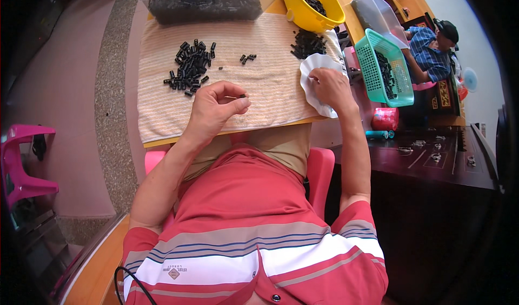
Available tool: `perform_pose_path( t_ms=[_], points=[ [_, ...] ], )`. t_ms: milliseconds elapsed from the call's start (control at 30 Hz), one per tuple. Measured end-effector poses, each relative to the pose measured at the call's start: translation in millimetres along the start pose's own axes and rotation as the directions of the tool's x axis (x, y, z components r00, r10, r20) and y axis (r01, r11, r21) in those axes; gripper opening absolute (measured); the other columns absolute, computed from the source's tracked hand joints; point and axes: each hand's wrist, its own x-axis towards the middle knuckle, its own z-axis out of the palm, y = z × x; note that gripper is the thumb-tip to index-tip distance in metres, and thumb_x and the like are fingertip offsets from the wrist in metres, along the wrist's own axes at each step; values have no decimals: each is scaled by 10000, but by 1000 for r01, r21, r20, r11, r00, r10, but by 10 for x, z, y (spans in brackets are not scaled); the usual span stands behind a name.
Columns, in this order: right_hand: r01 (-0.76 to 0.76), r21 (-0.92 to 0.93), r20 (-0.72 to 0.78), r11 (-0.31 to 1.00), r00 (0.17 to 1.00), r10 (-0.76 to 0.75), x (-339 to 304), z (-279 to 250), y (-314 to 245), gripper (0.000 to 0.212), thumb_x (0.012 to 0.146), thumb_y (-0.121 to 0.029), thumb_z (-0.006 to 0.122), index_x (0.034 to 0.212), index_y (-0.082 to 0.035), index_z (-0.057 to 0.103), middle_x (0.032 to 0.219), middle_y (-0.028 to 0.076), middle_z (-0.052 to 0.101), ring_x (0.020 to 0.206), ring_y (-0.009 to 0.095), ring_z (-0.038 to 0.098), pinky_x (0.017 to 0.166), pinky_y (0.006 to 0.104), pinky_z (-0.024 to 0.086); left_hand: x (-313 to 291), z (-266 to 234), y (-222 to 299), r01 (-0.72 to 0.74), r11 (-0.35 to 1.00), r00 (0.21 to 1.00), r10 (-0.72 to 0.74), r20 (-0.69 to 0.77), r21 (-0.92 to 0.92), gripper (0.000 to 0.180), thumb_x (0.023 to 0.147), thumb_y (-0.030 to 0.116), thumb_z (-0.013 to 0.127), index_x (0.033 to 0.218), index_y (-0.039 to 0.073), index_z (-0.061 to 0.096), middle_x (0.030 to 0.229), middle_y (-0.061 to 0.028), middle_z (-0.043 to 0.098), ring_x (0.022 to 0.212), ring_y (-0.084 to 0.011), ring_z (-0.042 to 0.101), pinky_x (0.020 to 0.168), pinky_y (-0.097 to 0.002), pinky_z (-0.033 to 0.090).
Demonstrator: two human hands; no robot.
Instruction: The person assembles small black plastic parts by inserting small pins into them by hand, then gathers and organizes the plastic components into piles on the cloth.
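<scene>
Towel [162,110] covers the table in front of me, cream and ribbed, and my left hand [216,107] hovers over its near edge with thumb and forefinger pinched narrow on one small black piece [243,95], a thin pin showing just beside it. My right hand [331,87] rests on a white dish [313,67] at the towel's right edge, fingers curled on its rim; I cannot tell whether it grips anything. A loose heap [189,67] of the same black pieces lies on the towel beyond my left hand, with a few strays [247,58] further right and a second pile [308,42] just above the dish. At the far edge stands a clear bin [211,2] full of black pieces, a yellow bowl [313,5] beside it, and a green basket [384,67] to the right, each holding more. Another person [432,45] sits beyond the basket.
</scene>
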Motion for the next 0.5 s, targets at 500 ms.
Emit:
perform_pose_path(
  t_ms=[500],
  points=[
    [65, 188, -162, 980, 986, -35, -80, 78, 92, 210, 880, -82, 601, 1028, -42, 745, 1008, 188, 684, 931, 393, 672, 842, 470, 536, 2, 18, -32, 28, 1000, 999, -28, 26, 0, 161, 882, 15, 748, 1033, -12, 700, 937, -48, 721, 846, -116, 685, 791, -259, 571]
  ],
)
